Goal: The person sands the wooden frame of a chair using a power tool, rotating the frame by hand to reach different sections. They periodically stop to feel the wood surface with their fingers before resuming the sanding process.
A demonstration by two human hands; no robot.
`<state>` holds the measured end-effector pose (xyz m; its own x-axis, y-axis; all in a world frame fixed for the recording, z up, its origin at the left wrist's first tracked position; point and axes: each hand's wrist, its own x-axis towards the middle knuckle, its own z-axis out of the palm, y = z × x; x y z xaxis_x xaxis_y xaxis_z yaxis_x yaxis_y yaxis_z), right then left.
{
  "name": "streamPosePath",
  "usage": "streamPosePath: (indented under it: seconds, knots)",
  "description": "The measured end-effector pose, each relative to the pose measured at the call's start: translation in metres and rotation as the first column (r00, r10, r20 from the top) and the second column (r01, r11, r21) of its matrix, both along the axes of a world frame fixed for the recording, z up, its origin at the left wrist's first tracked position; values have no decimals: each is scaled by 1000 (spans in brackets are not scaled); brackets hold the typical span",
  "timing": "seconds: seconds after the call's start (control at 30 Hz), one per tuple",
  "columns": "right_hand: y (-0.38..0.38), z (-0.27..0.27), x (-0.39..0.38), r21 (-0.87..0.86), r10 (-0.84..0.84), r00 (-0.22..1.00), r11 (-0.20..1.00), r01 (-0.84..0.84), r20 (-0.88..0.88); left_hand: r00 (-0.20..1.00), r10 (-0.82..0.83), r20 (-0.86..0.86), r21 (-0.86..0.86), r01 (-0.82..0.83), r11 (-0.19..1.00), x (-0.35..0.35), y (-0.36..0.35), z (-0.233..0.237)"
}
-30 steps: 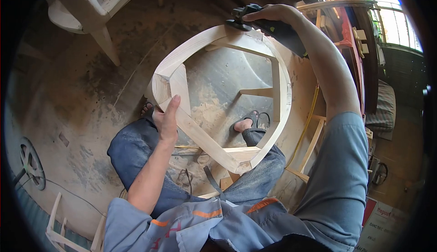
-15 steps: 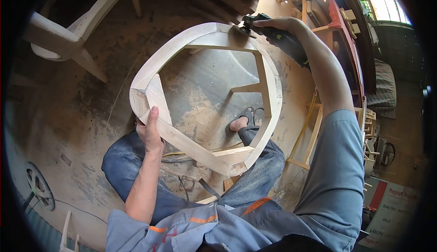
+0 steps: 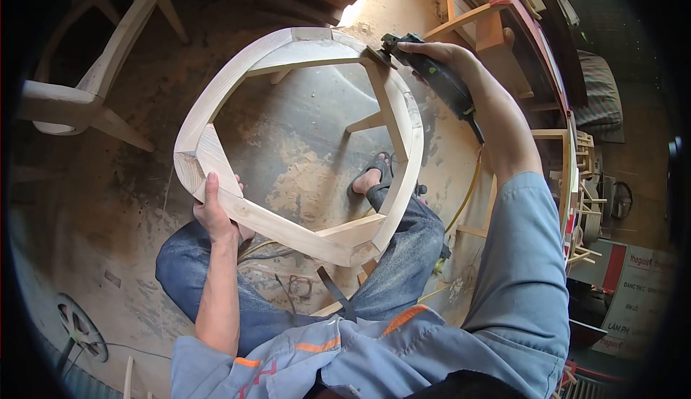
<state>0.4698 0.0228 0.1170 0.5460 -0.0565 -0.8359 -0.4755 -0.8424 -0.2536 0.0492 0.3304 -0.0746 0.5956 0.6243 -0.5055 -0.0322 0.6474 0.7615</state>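
A ring-shaped wooden frame (image 3: 277,226) of pale jointed pieces is tilted up in front of me, with legs reaching away behind it. My left hand (image 3: 216,215) grips its lower left side, thumb on the near face and fingertips showing inside the ring. At the upper right, my right hand (image 3: 450,55) is wrapped around the body of a dark angle grinder (image 3: 445,86). The grinder's disc (image 3: 378,56) lies at the ring's upper right rim; whether it touches the wood is hard to tell.
A pale wooden chair (image 3: 119,53) stands at the upper left. Below the ring, a yellow cord (image 3: 468,197) runs over the dusty floor (image 3: 108,204). Wooden frames (image 3: 479,28) and planks fill the right side. A spoked wheel (image 3: 80,327) is at the lower left.
The grinder's disc has moved along the rim, from its top toward the upper right. The ring and both hands appear further left as the view shifts. My left hand keeps its hold.
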Motion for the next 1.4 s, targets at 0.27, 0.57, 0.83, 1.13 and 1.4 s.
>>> streamPosePath:
  seconds: [0.27,0.57,0.83,1.13,1.4]
  knots:
    - [-76,4,-66,46,-218,976,975,217,18,1000,19,1,-19,-19,1000,2,0,2]
    - [-135,-11,-156,207,-405,914,898,389,38,999,26,37,-25,-25,999,4,0,-7]
    - [-168,-42,-247,372,-640,766,696,614,-67,998,32,49,-18,-31,999,8,3,-14]
    - [-116,5,-309,260,-374,881,917,303,290,998,61,-16,-61,-62,996,9,-11,-89]
    - [172,68,-267,-184,602,477,723,-665,640,984,-164,69,-195,175,965,-17,-14,-26]
